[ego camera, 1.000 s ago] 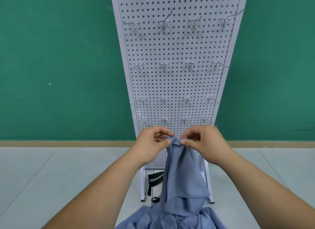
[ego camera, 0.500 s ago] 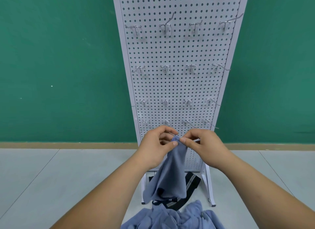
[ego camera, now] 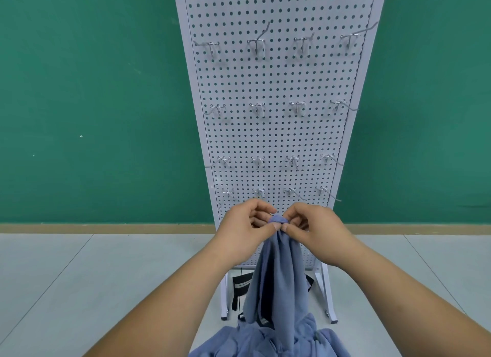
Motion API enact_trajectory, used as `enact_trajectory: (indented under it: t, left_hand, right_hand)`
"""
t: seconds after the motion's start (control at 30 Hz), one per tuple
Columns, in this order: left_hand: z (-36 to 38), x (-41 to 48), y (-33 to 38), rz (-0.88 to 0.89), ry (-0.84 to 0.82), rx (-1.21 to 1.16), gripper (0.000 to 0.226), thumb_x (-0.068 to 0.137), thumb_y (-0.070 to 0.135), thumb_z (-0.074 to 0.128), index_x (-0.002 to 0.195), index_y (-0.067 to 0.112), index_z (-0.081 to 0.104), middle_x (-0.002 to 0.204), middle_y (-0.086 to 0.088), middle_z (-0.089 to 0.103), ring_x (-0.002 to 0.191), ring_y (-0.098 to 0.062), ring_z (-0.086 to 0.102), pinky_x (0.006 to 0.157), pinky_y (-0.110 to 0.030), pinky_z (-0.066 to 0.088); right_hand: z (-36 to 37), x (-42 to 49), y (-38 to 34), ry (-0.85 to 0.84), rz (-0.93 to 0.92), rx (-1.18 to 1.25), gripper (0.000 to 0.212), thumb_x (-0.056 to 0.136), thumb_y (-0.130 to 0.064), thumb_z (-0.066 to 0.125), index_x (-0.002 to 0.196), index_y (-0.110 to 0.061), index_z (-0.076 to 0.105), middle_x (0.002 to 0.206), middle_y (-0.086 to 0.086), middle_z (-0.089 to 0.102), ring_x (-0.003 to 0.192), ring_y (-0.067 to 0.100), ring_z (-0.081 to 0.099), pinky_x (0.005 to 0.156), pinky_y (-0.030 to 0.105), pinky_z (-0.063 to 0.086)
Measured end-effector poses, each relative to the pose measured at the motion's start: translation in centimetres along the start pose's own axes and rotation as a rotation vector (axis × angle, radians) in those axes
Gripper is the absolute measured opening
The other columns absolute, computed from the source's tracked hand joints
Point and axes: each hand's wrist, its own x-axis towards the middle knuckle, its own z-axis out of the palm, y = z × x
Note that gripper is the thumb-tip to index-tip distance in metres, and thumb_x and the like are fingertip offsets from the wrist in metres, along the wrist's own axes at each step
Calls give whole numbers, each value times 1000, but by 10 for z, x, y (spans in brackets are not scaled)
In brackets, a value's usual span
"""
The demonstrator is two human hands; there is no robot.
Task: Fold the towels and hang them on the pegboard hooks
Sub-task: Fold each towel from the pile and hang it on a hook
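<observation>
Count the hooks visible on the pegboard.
16 hooks, four rows of four down the pegboard: top row, second, third, and the bottom row just above the left hand and right hand. Others may hide behind them or the towel.

**Colours in front of you**

Your towel (ego camera: 276,271) is plain slate blue, like the heap (ego camera: 239,342) below it. The pegboard (ego camera: 279,133) you face is white, dotted with an even grid of dark holes; its hooks (ego camera: 256,44) are silver. Wall (ego camera: 93,104) green, skirting (ego camera: 106,228) tan, floor (ego camera: 79,277) pale grey, bag (ego camera: 240,279) black with white stripes.
</observation>
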Motion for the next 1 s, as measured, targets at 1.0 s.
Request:
enact_trajectory:
  t: [1.0]
  left_hand:
    - [-104,9,-35,-44,397,194,5,90,11,80,91,14,76,86,1,78,74,-5,67,67,-9,49]
  right_hand:
    - [-71,-9,81,-15,229,-740,25,94,-64,62,86,-42,68,109,-20,53,108,16,45,85,39,48]
